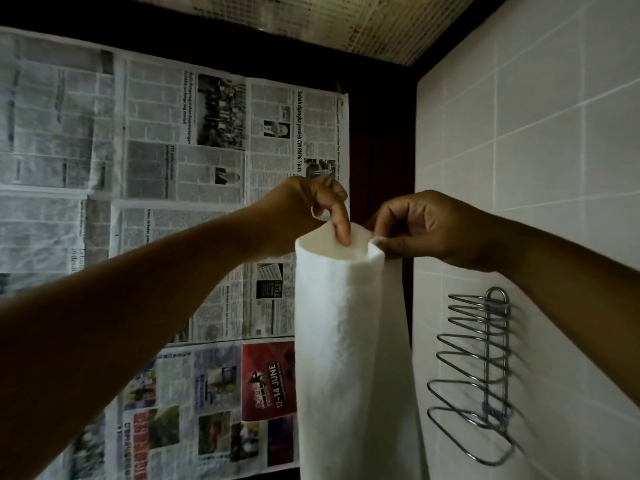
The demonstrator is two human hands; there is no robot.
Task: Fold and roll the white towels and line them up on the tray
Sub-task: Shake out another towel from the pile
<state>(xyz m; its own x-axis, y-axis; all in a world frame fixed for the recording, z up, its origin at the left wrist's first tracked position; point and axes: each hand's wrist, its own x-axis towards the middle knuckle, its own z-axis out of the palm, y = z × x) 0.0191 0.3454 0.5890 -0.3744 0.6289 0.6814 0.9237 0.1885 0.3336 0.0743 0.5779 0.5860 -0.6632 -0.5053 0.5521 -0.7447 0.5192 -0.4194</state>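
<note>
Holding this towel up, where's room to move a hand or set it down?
No flat surface shows. Open room lies left of the towel, before the newspaper. Tighter on the right: a narrow gap between towel and wire rack on the tiled wall. Left hand and right hand crowd the towel's top edge.

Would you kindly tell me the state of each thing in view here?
Towel: hanging unrolled, doubled over lengthwise.
Left hand: pinches the towel's top edge.
Right hand: pinches the towel's top edge.
Rack: mounted on the tiled wall.
Newspapers: spread flat, covering the surface behind.
</note>
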